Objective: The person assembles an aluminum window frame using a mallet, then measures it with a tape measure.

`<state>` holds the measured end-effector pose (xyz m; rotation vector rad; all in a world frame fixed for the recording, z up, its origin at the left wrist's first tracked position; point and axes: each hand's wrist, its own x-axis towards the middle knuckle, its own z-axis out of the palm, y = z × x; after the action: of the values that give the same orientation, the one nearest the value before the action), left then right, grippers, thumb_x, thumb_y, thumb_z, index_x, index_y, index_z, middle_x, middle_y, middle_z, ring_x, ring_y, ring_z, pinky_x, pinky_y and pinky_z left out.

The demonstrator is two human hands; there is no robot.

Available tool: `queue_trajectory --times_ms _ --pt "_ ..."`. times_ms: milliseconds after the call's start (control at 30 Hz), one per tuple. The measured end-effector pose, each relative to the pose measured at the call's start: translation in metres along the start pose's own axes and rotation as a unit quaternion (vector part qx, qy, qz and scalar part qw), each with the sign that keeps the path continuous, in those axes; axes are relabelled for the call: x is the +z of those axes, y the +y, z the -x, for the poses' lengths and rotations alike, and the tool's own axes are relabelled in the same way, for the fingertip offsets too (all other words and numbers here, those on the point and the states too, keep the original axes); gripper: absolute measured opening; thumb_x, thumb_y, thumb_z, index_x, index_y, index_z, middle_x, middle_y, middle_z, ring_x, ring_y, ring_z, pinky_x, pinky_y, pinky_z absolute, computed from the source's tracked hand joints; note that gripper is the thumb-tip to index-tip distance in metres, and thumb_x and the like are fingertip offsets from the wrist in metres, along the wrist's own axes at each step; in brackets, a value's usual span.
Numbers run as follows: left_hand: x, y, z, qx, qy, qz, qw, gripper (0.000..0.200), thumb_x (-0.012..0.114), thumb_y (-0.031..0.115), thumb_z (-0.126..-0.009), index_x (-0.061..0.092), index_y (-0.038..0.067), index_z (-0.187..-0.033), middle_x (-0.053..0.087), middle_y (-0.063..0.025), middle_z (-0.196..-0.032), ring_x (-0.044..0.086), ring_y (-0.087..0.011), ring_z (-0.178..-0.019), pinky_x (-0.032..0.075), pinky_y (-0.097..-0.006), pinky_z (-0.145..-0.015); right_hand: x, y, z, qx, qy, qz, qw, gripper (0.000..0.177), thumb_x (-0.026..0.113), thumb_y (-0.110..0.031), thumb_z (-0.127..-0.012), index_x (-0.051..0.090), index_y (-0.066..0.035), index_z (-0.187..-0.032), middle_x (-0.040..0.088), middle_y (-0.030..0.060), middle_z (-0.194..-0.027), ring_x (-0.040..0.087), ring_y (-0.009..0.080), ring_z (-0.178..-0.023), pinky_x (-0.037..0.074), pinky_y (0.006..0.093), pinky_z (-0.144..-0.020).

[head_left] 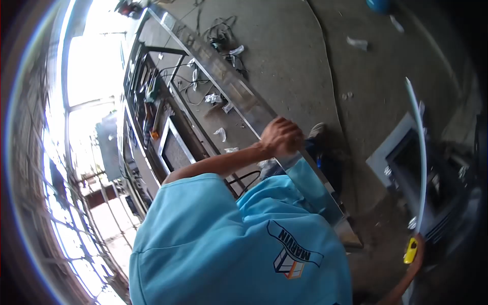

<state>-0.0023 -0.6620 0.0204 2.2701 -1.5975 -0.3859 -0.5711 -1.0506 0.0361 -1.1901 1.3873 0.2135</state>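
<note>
My left hand (282,136) lies across a long shiny metal profile (244,99), its fingers curled over the far edge. The profile runs diagonally from the top left to the lower right, past the front of my light blue shirt. Out at the lower right, my right hand (419,254) is closed around a small yellow tool (410,250), whose exact kind is not clear. A long, thin, whitish strip (422,152) rises in a curve from beside that hand; how it is held there is hidden.
Tools (151,91) and a small metal frame (175,145) lie within the framework on the left. Cables (219,35) and plastic scraps (357,43) litter the floor. A dark framed object (412,162) stands at the right. Barred, bright openings line the left side.
</note>
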Motion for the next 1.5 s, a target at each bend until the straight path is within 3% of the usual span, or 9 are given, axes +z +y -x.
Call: queue_trajectory --times_ms 100,333,500,700,900,1033,1167,1333,1500 --pt "0.013 -0.007 0.005 0.014 0.066 -0.014 0.998 0.012 0.063 0.021 -0.071 0.059 0.01 -0.07 0.056 -0.0058 -0.068 0.057 -0.0232 -0.067 0.043 -0.0365 -0.068 0.061 -0.056 0.021 0.023 0.051 -0.128 0.99 0.027 0.055 -0.035 -0.088 0.057 -0.009 -0.085 0.055 0.0055 -0.059 0.053 0.0166 -0.042 0.046 0.0256 -0.039" --pt "0.015 -0.011 0.006 -0.015 0.175 0.196 0.965 0.045 0.058 0.047 -0.084 0.062 0.007 -0.102 0.061 -0.0107 -0.095 0.058 -0.0276 -0.091 0.047 -0.0402 -0.078 0.291 -0.198 0.076 0.027 -0.211 -0.077 0.974 0.029 0.053 -0.034 -0.089 0.057 -0.006 -0.086 0.056 0.0098 -0.063 0.056 0.0193 -0.05 0.046 0.029 -0.043" --pt "-0.09 -0.045 0.051 -0.16 0.198 0.748 0.614 0.08 0.071 0.042 -0.079 0.033 0.005 -0.138 0.061 -0.0156 -0.104 0.061 -0.0197 -0.093 0.051 -0.0325 -0.082 0.481 -0.29 0.117 -0.073 -0.282 0.152 0.944 0.03 0.053 -0.033 -0.087 0.057 -0.003 -0.087 0.057 0.0125 -0.064 0.056 0.0211 -0.049 0.047 0.0302 -0.045" --pt "-0.182 -0.183 0.198 -0.209 0.532 0.658 0.49 0.059 0.068 0.024 -0.084 0.04 0.003 -0.132 0.062 -0.0114 -0.095 0.062 -0.0169 -0.08 0.052 -0.031 -0.075 0.646 -0.36 0.121 -0.081 -0.407 0.3 0.859 0.027 0.057 -0.026 -0.086 0.058 0.002 -0.086 0.058 0.012 -0.064 0.057 0.0203 -0.05 0.049 0.0294 -0.047" --pt "-0.166 -0.231 0.345 -0.299 0.722 0.494 0.381 0.04 0.066 0.027 -0.086 0.056 0.001 -0.115 0.063 -0.0085 -0.089 0.062 -0.0148 -0.076 0.05 -0.0294 -0.071 0.82 -0.408 0.134 -0.114 -0.489 0.563 0.657 0.025 0.056 -0.025 -0.087 0.061 0.0 -0.082 0.059 0.0076 -0.064 0.057 0.0147 -0.051 0.048 0.0261 -0.047" --pt "-0.136 -0.189 0.396 -0.484 0.702 0.321 0.411 0.043 0.075 0.028 -0.076 0.061 -0.001 -0.106 0.063 -0.0094 -0.096 0.06 -0.0164 -0.087 0.05 -0.0306 -0.077 0.94 -0.415 0.134 -0.153 -0.508 0.705 0.471 0.026 0.057 -0.025 -0.087 0.062 -0.001 -0.079 0.057 0.0035 -0.064 0.052 0.01 -0.055 0.042 0.0248 -0.052" --pt "-0.098 -0.146 0.391 -0.498 0.769 0.333 0.225 0.04 0.073 0.013 -0.073 0.06 -0.003 -0.108 0.063 -0.0106 -0.095 0.061 -0.0186 -0.087 0.051 -0.03 -0.075 1.05 -0.405 0.149 -0.221 -0.564 0.767 0.211 0.032 0.059 -0.03 -0.086 0.063 0.001 -0.083 0.053 0.0006 -0.067 0.049 0.009 -0.062 0.039 0.0261 -0.056" --pt "-0.06 -0.107 0.315 -0.457 0.852 0.209 -0.146 0.03 0.069 0.0 -0.073 0.064 -0.003 -0.102 0.064 -0.0107 -0.091 0.063 -0.0167 -0.077 0.054 -0.0279 -0.065 1.148 -0.395 0.174 -0.278 -0.562 0.775 -0.079 0.039 0.061 -0.037 -0.085 0.066 0.0 -0.096 0.062 0.0082 -0.074 0.057 0.0149 -0.071 0.045 0.0315 -0.066" --pt "0.013 -0.033 0.255 -0.474 0.787 0.036 -0.393 0.029 0.07 -0.001 -0.073 0.067 -0.003 -0.102 0.066 -0.0067 -0.079 0.059 -0.0112 -0.06 0.048 -0.0228 -0.054 1.229 -0.378 0.183 -0.315 -0.53 0.738 -0.274 0.035 0.062 -0.032 -0.083 0.067 -0.002 -0.1 0.067 0.0151 -0.088 0.062 0.0254 -0.082 0.047 0.0349 -0.077"
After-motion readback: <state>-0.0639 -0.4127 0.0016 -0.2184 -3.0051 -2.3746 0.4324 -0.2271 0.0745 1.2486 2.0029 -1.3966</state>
